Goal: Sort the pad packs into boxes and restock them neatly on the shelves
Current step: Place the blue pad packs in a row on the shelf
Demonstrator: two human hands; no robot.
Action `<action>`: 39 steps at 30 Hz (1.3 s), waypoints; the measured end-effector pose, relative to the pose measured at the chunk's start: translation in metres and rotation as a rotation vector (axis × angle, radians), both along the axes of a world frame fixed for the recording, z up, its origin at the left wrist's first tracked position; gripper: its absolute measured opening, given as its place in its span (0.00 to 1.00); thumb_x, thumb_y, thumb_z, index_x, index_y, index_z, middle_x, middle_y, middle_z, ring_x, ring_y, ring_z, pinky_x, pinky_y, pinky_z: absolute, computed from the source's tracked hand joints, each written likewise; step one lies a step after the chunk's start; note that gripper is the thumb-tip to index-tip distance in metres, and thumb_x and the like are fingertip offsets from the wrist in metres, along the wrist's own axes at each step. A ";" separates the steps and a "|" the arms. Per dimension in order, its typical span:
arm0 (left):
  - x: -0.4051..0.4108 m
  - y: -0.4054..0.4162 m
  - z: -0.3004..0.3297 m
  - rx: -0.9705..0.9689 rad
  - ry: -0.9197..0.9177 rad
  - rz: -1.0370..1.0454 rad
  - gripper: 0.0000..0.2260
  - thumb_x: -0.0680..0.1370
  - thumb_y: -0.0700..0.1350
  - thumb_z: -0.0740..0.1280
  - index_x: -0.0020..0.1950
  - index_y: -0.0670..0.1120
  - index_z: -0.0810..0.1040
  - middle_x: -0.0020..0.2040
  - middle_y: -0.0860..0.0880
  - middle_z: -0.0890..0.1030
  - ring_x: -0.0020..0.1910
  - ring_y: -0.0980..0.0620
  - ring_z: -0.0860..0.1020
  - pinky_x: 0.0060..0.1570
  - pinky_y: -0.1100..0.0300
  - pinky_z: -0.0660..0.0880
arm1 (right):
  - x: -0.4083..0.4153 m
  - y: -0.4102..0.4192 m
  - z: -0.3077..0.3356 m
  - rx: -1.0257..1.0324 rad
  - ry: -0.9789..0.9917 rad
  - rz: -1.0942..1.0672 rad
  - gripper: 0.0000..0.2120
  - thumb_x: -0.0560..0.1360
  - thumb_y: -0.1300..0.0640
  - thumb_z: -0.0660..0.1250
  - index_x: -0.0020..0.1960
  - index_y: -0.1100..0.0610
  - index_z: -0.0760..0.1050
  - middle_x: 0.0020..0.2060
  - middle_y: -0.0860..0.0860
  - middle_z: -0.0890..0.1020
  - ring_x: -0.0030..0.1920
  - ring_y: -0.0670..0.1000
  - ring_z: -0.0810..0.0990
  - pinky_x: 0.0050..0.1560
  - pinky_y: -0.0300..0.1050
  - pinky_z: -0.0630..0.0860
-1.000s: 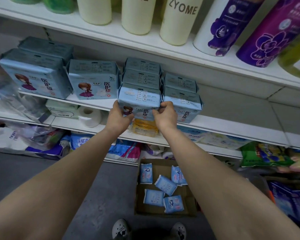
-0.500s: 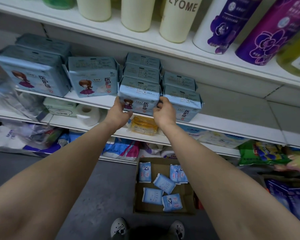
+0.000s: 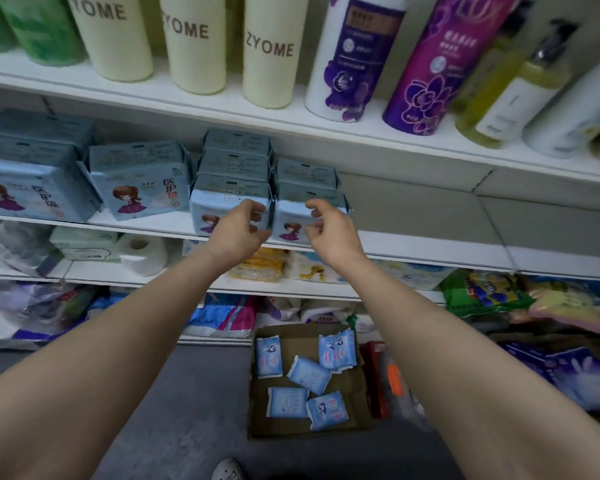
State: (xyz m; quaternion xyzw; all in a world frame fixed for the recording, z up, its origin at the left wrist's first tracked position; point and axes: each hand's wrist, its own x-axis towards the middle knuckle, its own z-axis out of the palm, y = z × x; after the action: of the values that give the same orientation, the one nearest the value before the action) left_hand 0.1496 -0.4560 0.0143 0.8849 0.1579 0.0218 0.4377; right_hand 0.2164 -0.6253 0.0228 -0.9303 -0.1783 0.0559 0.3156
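Observation:
Light blue pad packs with a cartoon girl stand in rows on the middle shelf [image 3: 430, 247]. One column of three ends in a front pack [image 3: 222, 199], and a shorter column with its own front pack [image 3: 288, 216] stands to its right. My left hand [image 3: 238, 230] hovers just in front of the first front pack, fingers loosely curled, holding nothing. In front of the neighbouring pack my right hand [image 3: 331, 233] hangs the same way. On the floor below, an open cardboard box [image 3: 359, 389] holds several small blue pad packs [image 3: 309, 374].
Tall bottles [image 3: 198, 46] line the top shelf. The shelf below holds a toilet roll [image 3: 142, 252], a green pack [image 3: 84, 242] and a yellow pack [image 3: 260, 265]. Bagged goods [image 3: 482, 289] crowd the floor on both sides of the box. My shoe [image 3: 227, 469] is near the bottom edge.
Both hands gripped the front pack and pushed it back onto the shelf. They have now let go and drawn back a little; the right hand has shifted right.

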 end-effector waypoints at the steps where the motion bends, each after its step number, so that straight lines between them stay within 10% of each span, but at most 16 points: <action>1: 0.004 -0.014 0.006 0.050 -0.015 -0.048 0.19 0.78 0.44 0.69 0.67 0.45 0.71 0.58 0.48 0.78 0.55 0.47 0.78 0.55 0.55 0.74 | 0.001 -0.017 0.007 -0.018 -0.036 0.006 0.19 0.77 0.61 0.66 0.67 0.52 0.73 0.60 0.53 0.80 0.58 0.54 0.79 0.60 0.51 0.76; 13: 0.058 -0.285 0.089 0.356 -0.234 -0.548 0.16 0.75 0.48 0.71 0.61 0.48 0.77 0.55 0.49 0.81 0.51 0.48 0.80 0.52 0.57 0.74 | -0.003 -0.320 0.085 -0.221 -0.227 -0.144 0.13 0.76 0.54 0.68 0.60 0.50 0.78 0.53 0.49 0.82 0.53 0.51 0.81 0.52 0.45 0.73; 39: 0.185 -0.916 0.105 0.160 -0.489 -1.228 0.10 0.75 0.50 0.71 0.53 0.48 0.79 0.48 0.52 0.82 0.47 0.52 0.80 0.48 0.58 0.74 | -0.025 -0.903 0.098 -0.361 -0.206 -0.860 0.11 0.75 0.55 0.69 0.57 0.52 0.79 0.49 0.51 0.82 0.49 0.53 0.80 0.49 0.49 0.76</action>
State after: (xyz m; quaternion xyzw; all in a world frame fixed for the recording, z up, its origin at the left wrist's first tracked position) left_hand 0.3345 -1.3721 0.1197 0.8134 -0.4809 -0.0200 0.3267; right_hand 0.1915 -1.5281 0.1209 -0.9603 0.2052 -0.1422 0.1242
